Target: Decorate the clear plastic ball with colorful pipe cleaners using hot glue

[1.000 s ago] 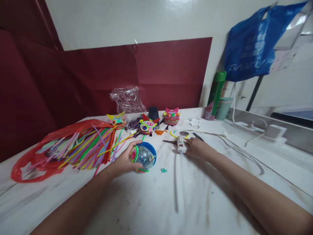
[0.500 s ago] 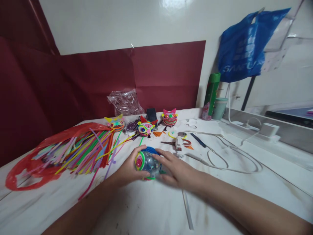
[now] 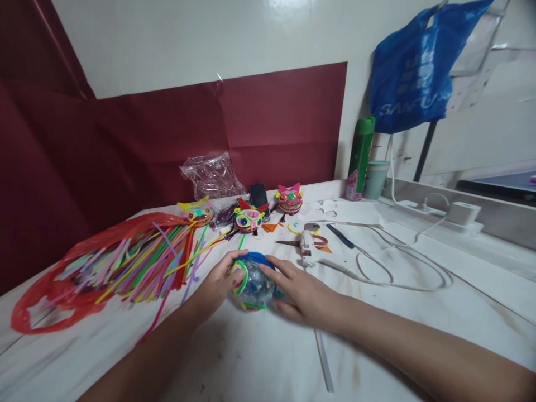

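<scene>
A clear plastic ball (image 3: pixel 257 287) rests on the table in front of me, with blue pipe cleaner coiled along its far top. On its left side is a round piece edged in green and white, and a green-and-red piece shows low at the front. My left hand (image 3: pixel 224 277) grips the ball's left side, its thumb across the round piece. Against the right side lies my right hand (image 3: pixel 297 290), fingers curved over the ball, hiding much of that side. Just beyond stands a white hot glue gun (image 3: pixel 308 249), with orange-handled scissors (image 3: pixel 321 241) partly behind it.
Loose pipe cleaners (image 3: pixel 146 262) spill from a red plastic bag (image 3: pixel 37 318) at left. Behind the ball sit colourful lion-like heads (image 3: pixel 248 219), a phone (image 3: pixel 258 194) and crumpled clear wrap (image 3: pixel 213 173). A cord (image 3: pixel 402 288) loops at right; a glue stick (image 3: pixel 324 360) lies nearer.
My left thumb has moved up from the ball's lower front onto the round piece. The green-and-red piece at the front shows more. My right hand has hardly moved.
</scene>
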### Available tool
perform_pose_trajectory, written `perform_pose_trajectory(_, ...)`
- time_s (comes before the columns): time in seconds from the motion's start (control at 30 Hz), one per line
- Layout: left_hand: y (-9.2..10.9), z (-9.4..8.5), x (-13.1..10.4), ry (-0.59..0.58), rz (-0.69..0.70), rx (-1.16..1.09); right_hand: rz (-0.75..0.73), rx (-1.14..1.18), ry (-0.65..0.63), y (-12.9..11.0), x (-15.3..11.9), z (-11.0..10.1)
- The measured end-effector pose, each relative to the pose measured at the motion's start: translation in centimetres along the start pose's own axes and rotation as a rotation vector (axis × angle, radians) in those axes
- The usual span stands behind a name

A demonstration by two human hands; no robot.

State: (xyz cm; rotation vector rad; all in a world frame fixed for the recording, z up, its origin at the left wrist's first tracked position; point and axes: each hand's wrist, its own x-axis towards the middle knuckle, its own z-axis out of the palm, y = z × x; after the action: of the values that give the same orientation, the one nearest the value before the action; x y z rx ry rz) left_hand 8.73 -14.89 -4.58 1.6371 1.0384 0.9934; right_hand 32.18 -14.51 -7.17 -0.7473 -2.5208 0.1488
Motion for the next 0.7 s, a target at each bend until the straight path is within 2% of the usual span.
perform_pose_trajectory(0.7, 0.05, 0.76, -0.37, 0.052, -0.013, -0.102, -0.057, 0.019, 0.025, 0.06, -0.56, -0.10)
